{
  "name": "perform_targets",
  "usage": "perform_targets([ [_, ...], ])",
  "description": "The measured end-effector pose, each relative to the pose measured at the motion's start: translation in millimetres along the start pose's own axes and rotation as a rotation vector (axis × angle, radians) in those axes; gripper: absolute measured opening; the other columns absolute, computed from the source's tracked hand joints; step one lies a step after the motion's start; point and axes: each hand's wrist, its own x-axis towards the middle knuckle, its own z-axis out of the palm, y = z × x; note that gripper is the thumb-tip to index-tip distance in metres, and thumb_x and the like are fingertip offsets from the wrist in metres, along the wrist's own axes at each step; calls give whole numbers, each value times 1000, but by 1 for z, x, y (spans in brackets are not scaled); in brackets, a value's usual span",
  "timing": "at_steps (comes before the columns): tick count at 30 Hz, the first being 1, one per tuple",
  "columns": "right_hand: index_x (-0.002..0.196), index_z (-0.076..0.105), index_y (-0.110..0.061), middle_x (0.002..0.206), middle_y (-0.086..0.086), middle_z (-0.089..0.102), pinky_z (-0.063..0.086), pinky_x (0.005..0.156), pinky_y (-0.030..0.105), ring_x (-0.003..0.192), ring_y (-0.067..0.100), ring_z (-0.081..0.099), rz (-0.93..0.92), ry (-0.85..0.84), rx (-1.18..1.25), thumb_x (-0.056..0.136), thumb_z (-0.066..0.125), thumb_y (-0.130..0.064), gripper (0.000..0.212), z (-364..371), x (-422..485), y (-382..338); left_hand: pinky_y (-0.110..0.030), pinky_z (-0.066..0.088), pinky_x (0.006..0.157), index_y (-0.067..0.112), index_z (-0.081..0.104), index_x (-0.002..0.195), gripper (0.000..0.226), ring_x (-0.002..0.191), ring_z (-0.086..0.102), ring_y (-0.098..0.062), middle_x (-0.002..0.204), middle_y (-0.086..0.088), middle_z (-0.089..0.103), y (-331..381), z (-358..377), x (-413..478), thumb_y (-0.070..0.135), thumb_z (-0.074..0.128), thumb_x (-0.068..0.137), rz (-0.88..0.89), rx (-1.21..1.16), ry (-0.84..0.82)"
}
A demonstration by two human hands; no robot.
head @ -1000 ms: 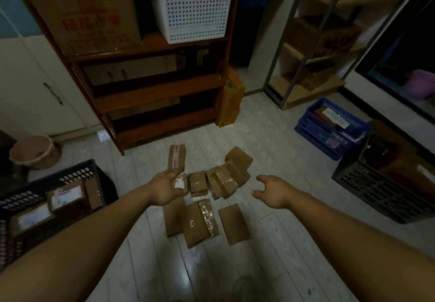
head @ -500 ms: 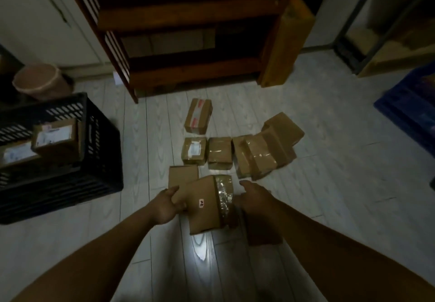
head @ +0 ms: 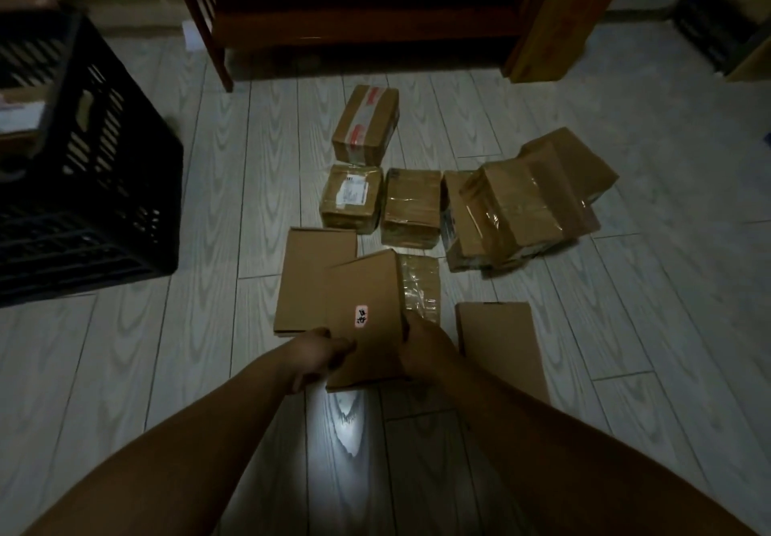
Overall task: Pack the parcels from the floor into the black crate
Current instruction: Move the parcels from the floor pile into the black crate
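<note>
A brown cardboard parcel with a small pink sticker [head: 367,306] lies tilted on the pale floor in front of me. My left hand [head: 317,352] grips its near left edge and my right hand [head: 425,347] grips its right side. Beside it lie a flat parcel on the left [head: 308,272] and another flat parcel on the right [head: 500,343]. Further back sit a red-taped parcel [head: 367,126], a labelled parcel [head: 352,195], a plain taped parcel [head: 411,205] and a leaning pile of taped parcels [head: 525,210]. The black crate [head: 96,185] stands at the left, parcels inside it mostly cut off.
A dark wooden shelf unit [head: 217,34] stands behind the parcels, with a tall brown box [head: 555,22] leaning at its right end. A metal rack's foot [head: 709,34] shows at the far right. Bare plank floor stretches to the right of the pile.
My view has dropped closer to the floor. Both hands have closed on the stickered parcel and its far end has tilted up over the flat parcel at the left.
</note>
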Motion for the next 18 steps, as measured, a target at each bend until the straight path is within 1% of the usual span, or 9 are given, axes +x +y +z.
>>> perform_targets([
  [2, 140, 41, -21, 135, 8, 53, 45, 100, 39, 121, 29, 52, 11, 43, 22, 90, 55, -11, 52, -5, -5, -2, -27, 40, 63, 8, 56, 110, 29, 91, 57, -22, 107, -17, 63, 4, 0, -5, 26, 62, 89, -9, -23, -10],
  [5, 139, 42, -21, 132, 10, 55, 47, 98, 42, 118, 30, 53, 7, 67, 111, 91, 54, -11, 51, -23, -14, -16, -27, 38, 64, 17, 55, 100, 9, 77, 53, -17, 88, -7, 59, 18, -7, -20, 14, 57, 91, 32, -108, 44],
  [6, 139, 42, -21, 132, 11, 55, 47, 98, 45, 118, 31, 53, 6, 70, 153, 90, 54, -9, 51, -32, -20, -24, -28, 38, 64, 18, 55, 104, 16, 73, 51, -17, 85, -5, 58, 24, -12, -28, 9, 56, 91, 64, -143, 67],
  [7, 139, 41, -20, 132, 11, 54, 48, 97, 46, 117, 31, 53, 2, 81, 188, 90, 53, -7, 52, -43, -29, -35, -28, 39, 64, 18, 54, 117, 30, 72, 51, -16, 86, -4, 59, 31, -19, -41, 5, 55, 90, 103, -174, 79],
  [9, 138, 42, -19, 130, 10, 54, 48, 96, 45, 116, 31, 53, -6, 115, 233, 89, 53, -6, 52, -69, -54, -61, -30, 42, 66, 27, 37, 141, 60, 74, 52, -17, 90, -2, 59, 51, -35, -78, 2, 55, 90, 161, -207, 75],
  [11, 137, 43, -18, 127, 10, 55, 49, 93, 45, 113, 32, 54, -17, 137, 289, 87, 54, -4, 54, -96, -86, -95, -35, 43, 70, 38, 23, 146, 73, 75, 51, -22, 91, -4, 57, 75, -55, -126, 1, 53, 90, 194, -238, 66],
  [14, 135, 43, -14, 116, 12, 60, 51, 87, 40, 104, 29, 57, -32, 109, 366, 83, 56, 3, 55, -137, -142, -154, -45, 51, 84, 38, 24, 146, 74, 84, 60, -27, 99, -7, 61, 114, -88, -210, -7, 45, 91, 253, -305, 71],
  [16, 139, 37, -15, 105, 4, 59, 51, 91, 40, 101, 25, 57, -36, 88, 437, 85, 56, 4, 61, -169, -182, -200, -44, 53, 80, 36, 26, 146, 72, 86, 60, -25, 101, -4, 61, 140, -114, -267, -8, 42, 92, 269, -334, 85],
  [18, 148, 23, -24, 116, -1, 55, 52, 92, 45, 107, 23, 56, -65, 123, 562, 88, 57, 1, 74, -206, -224, -247, -38, 54, 71, 35, 30, 145, 67, 84, 57, -22, 101, 5, 58, 165, -142, -326, -6, 41, 93, 271, -327, 83],
])
